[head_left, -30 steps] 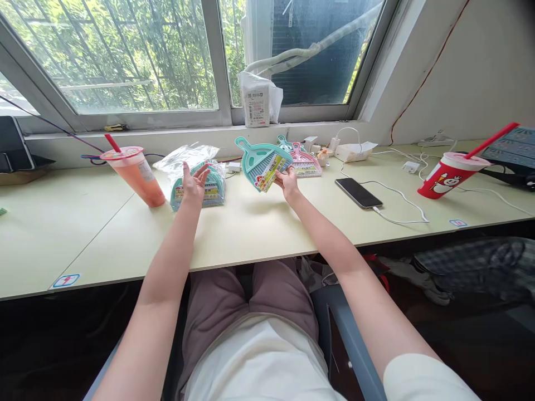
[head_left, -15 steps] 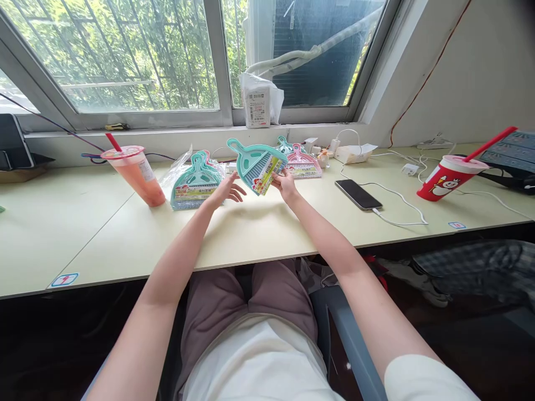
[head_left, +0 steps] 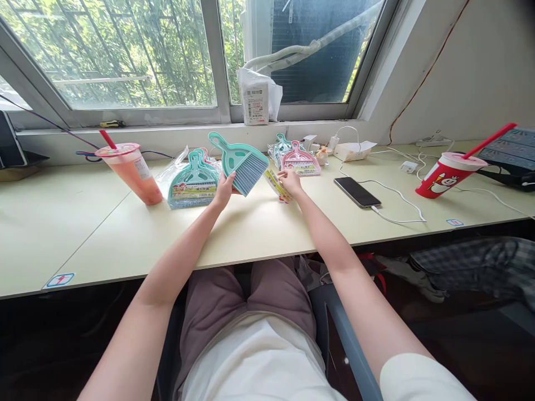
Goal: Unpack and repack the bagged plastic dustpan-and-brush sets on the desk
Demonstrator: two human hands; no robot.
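Observation:
A mint-green dustpan and brush set (head_left: 244, 161) is tilted above the table, grey bristles showing. My left hand (head_left: 225, 190) is closed on its lower left edge. My right hand (head_left: 290, 181), just to the right of the set, pinches a yellow printed label card (head_left: 277, 186), which is apart from the bristles. Left of my left hand lies a stack of bagged dustpan sets (head_left: 194, 184), a green one on top. Behind my right hand rest a pink bagged set (head_left: 300, 160) and a green one (head_left: 282, 144).
An orange drink cup (head_left: 132, 171) with a red straw stands at left. On the right are a phone (head_left: 357, 192) on a white cable and a red cup (head_left: 446, 175). A wrapped box (head_left: 256, 104) sits on the windowsill. Someone's plaid-clad leg (head_left: 472, 267) shows below the table.
My left hand has taken hold of the green dustpan set. My right hand has let go of the set and pulled the label card off it, to the right.

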